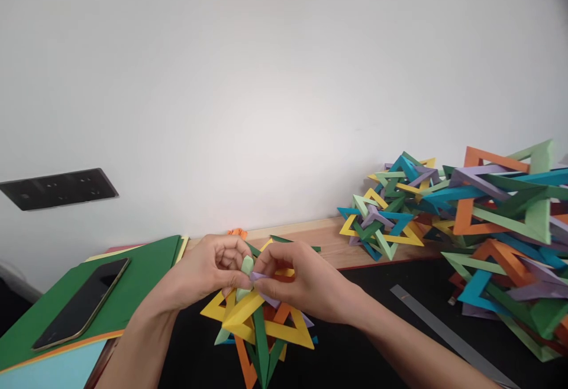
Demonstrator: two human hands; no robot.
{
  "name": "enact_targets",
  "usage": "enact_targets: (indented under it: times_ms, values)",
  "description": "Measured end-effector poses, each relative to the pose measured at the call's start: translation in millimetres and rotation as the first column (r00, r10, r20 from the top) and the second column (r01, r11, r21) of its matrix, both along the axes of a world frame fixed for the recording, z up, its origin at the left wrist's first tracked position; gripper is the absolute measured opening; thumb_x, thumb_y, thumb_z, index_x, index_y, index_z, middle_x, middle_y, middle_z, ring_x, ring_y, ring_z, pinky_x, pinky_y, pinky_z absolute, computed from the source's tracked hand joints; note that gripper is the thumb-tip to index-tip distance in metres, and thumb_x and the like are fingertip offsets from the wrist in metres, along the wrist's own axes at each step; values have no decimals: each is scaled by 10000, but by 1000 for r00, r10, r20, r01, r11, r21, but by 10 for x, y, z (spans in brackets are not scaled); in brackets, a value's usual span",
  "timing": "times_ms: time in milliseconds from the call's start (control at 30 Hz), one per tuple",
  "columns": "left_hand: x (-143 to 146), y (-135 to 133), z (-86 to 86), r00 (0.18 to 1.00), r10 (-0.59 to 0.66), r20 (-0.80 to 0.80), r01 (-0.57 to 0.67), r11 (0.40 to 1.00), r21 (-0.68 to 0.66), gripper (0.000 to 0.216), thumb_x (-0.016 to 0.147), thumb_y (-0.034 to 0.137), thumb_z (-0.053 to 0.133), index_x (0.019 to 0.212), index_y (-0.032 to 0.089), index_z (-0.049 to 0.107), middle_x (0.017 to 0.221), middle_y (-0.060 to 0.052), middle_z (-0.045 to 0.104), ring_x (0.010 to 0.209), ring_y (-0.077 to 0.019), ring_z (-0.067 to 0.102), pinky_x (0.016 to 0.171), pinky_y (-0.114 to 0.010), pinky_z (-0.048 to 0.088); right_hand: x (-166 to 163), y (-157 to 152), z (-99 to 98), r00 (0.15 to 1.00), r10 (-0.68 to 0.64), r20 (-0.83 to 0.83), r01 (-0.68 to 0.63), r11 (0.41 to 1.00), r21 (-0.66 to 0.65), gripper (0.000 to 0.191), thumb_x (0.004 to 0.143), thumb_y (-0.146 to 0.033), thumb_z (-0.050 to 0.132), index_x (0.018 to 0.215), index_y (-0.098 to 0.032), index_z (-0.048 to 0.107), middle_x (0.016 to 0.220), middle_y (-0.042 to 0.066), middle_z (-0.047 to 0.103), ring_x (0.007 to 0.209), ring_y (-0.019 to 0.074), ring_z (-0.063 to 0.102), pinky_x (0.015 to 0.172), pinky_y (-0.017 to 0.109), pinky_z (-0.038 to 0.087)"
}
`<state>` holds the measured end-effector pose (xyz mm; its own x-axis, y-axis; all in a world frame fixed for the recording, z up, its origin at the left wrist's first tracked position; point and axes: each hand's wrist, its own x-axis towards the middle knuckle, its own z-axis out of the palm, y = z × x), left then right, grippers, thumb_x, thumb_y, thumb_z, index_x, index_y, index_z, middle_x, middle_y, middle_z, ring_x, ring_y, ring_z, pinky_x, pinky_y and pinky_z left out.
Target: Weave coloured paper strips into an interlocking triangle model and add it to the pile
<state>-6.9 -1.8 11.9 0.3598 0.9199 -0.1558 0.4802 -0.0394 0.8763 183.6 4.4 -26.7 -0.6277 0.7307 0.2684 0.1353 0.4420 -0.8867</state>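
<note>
The paper star (261, 321) is in front of the person, over the black part of the table (377, 318) and short of its back edge; whether its lower points rest on the table cannot be told. The left hand (202, 271) pinches a light green strip (247, 266) at the star's top between thumb and fingers; the right hand (302, 282) grips a purple strip (270, 299) just beside it the same way.

The star looks very light. Its folded strips should be fairly stiff along their length but easy to crease or crush at the tips, and the joints may slip if tugged. A gentle pinch on the flat of a strip, close to a joint, seems safest; squeezing the whole star would likely bend it.

No brand or writing can be read: the phone (84, 303) on the green paper (148, 276) at the table's left shows a dark screen, and any markings on the grey ruler (448, 330) toward the right are too faint.
</note>
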Motion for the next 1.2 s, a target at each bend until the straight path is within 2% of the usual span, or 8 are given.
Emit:
enact_targets:
  times_ms: [133, 233, 367, 600, 800, 1200]
  values:
    - [28, 17, -1, 998, 58, 28, -59, 998, 11, 193, 650, 194, 731, 652, 168, 540, 504, 88, 478, 465, -63, 423, 460, -183, 342, -25, 7, -2, 997, -82, -3, 82, 997, 2, 86, 804, -223, 568, 726, -187, 562, 661, -16, 606, 647, 129, 583, 577, 229, 451]
    - [38, 11, 7, 997, 69, 42, -69, 998, -7, 194, 660, 235, 730, 666, 161, 551, 500, 85, 488, 439, -51, 414, 423, -170, 287, -34, -16, 31, 991, -133, 15, 133, 991, 3, 120, 805, -228, 567, 695, -187, 542, 670, -7, 594, 677, 143, 584, 592, 243, 457]
    - [48, -4, 12, 996, 81, 26, -80, 996, -47, 234, 695, 346, 709, 724, 165, 563, 398, 78, 521, 325, -41, 357, 344, -159, 224, -49, -35, 39, 985, -171, 23, 171, 985, -2, 108, 801, -209, 557, 697, -185, 538, 703, 2, 595, 686, 145, 575, 611, 257, 467]
    - [43, 4, -7, 994, 77, 81, -72, 995, -67, 227, 692, 329, 720, 724, 165, 566, 382, 63, 558, 322, -71, 463, 346, -165, 383, -80, -41, -25, 971, -238, 3, 238, 971, 12, 97, 806, -246, 548, 735, -186, 576, 752, 14, 608, 726, 154, 571, 649, 271, 481]
    - [25, -1, -9, 996, 59, 74, -55, 997, -54, 164, 732, 269, 684, 734, 163, 559, 392, 60, 569, 331, -60, 469, 368, -155, 392, -85, -41, -31, 967, -255, 8, 255, 967, 29, 101, 816, -258, 533, 750, -192, 573, 761, 15, 616, 788, 177, 575, 672, 285, 472]
    - [40, 9, -11, 994, 44, 100, -39, 998, -54, 111, 763, 219, 650, 746, 158, 559, 414, 66, 563, 362, -64, 485, 388, -161, 407, -89, -63, -22, 961, -276, 30, 276, 961, 22, 102, 812, -260, 530, 752, -191, 577, 740, 17, 605, 757, 172, 563, 638, 275, 466]
